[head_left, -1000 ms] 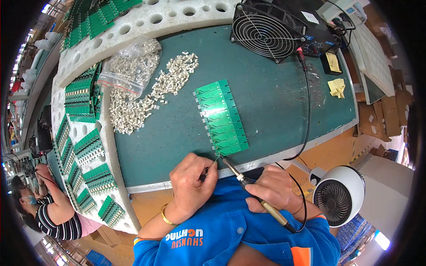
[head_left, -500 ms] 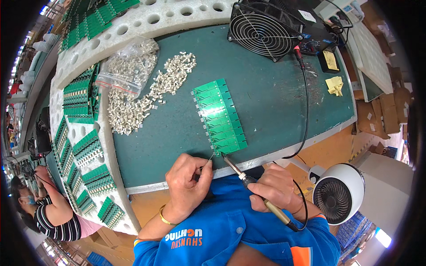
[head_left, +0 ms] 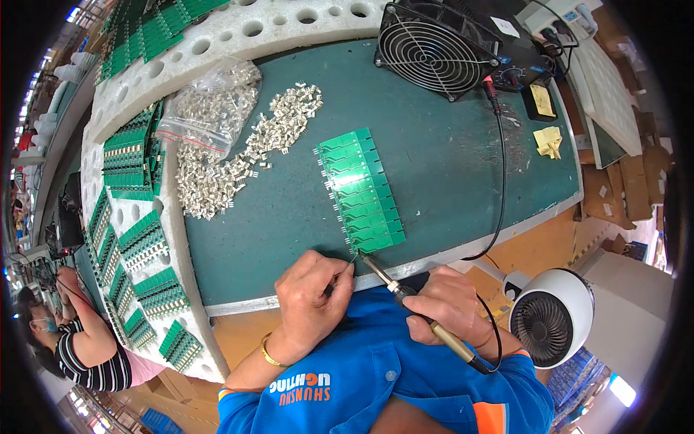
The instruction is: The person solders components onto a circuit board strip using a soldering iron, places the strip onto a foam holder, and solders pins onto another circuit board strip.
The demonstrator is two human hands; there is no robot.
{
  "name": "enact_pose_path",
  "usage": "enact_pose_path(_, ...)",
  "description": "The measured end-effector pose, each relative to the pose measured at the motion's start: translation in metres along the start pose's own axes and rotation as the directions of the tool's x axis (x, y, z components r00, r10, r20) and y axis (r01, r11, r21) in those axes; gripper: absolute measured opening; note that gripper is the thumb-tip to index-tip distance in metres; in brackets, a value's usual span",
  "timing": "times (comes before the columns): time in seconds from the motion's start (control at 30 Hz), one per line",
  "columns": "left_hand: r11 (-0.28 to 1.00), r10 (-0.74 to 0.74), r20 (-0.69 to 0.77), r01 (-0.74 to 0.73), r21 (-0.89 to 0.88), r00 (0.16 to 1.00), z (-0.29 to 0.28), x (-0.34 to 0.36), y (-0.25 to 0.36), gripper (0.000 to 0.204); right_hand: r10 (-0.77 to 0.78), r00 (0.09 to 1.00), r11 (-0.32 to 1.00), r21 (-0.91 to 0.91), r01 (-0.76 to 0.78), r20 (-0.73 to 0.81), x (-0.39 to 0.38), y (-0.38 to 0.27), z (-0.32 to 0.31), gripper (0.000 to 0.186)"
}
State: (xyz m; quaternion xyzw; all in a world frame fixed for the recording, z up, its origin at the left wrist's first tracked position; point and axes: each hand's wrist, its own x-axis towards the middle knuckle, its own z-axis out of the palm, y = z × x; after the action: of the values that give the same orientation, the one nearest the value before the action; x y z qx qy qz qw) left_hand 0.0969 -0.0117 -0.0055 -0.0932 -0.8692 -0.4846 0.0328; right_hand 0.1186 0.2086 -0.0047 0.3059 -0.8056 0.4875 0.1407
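A green circuit board panel (head_left: 359, 192) lies on the teal mat, with small white connectors along its left edge. My right hand (head_left: 450, 307) grips a soldering iron (head_left: 453, 343) by its handle; the tip meets the panel's near left corner. Pinched in my left hand (head_left: 313, 291) is a thin solder wire (head_left: 353, 261), its end at that same corner beside the iron's tip. Loose white connectors (head_left: 210, 184) are heaped to the left, next to a clear plastic bag (head_left: 211, 105) full of them.
White foam trays (head_left: 189, 296) with several green boards run along the left. A black fan (head_left: 434, 54) and a soldering station (head_left: 515, 74) stand at the back right, near a yellow sponge (head_left: 541, 101). The iron's cable (head_left: 500, 181) crosses the right side. A white fan (head_left: 551, 316) is lower right; a co-worker (head_left: 87, 340) sits left.
My left hand has moved slightly right and up, bringing the solder wire closer to the iron's tip. The right hand and the iron have barely moved.
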Motion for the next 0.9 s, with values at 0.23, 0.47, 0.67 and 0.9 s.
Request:
enact_pose_path(0.23, 1.000, -0.002, -0.003, 0.002, -0.009, 1.000, 0.0017, -0.0009, -0.0016, 0.006, 0.001, 1.000, 1.000, 0.019, -0.001, 0.009, 0.0023, 0.0003, -0.0002, 0.024)
enact_pose_path(0.47, 0.999, -0.008, 0.007, 0.008, 0.032, 1.000, 0.0020, 0.0010, 0.0008, 0.006, -0.050, 0.999, 0.998, -0.029, 0.050, 0.019, 0.0030, -0.0005, 0.0014, 0.027)
enact_pose_path(0.67, 0.999, 0.014, -0.005, -0.014, 0.044, 1.000, 0.0049, 0.0026, 0.0008, 0.007, -0.073, 0.995, 0.995, -0.067, 0.077, 0.067, 0.0044, -0.0029, 0.0000, 0.029)
enact_pose_path(0.9, 0.999, -0.030, -0.031, 0.031, 0.023, 0.999, 0.0004, 0.0027, 0.0045, 0.008, -0.071, 0.997, 0.995, -0.069, 0.073, 0.035, 0.0021, -0.0018, -0.0015, 0.029)
